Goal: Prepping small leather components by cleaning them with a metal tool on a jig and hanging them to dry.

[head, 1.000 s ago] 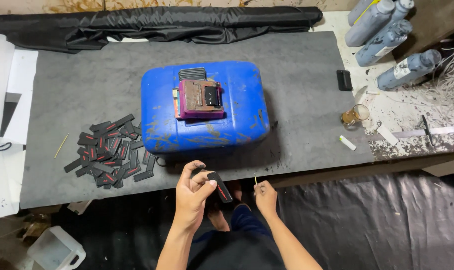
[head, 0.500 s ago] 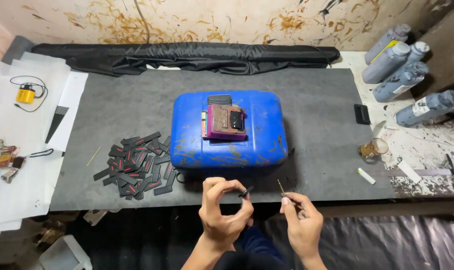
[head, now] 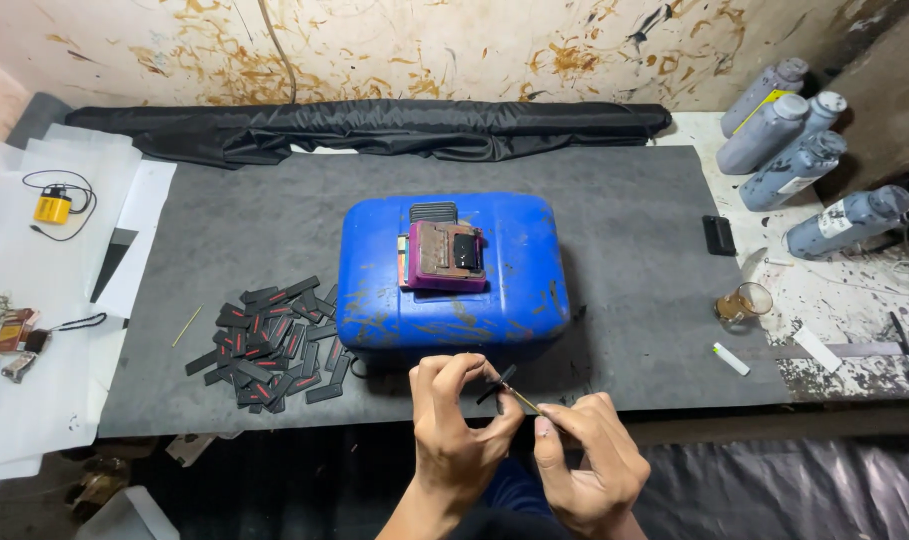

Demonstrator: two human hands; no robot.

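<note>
My left hand [head: 464, 425] pinches a small black strip [head: 496, 385] between thumb and fingertips, held up at the near edge of the worktop [head: 624, 220]. My right hand [head: 589, 465] is closed narrowly on a thin stick [head: 524, 400], its tip touching the strip. As I judge it, I am working the stick along the strip, dabbing or scraping it; the move in hand calls for a steady pinch and a light, fine stroke, since both pieces are small.

Just beyond my hands lies a blue plastic jerrycan [head: 452, 270] on its side, with a small purple and brown box-shaped device [head: 442, 256] resting on top. To its left, a loose pile of black strips with red marks [head: 269, 340] lies on the grey mat. Far off, a rolled black sheet [head: 374, 128] runs along the wall. At the right, grey bottles [head: 784, 130] lie near the wall, with a small glass [head: 739, 303] nearer. At the left, white papers [head: 34, 300] carry a yellow gadget [head: 52, 207]. Nothing stands between my hands and the pile.
</note>
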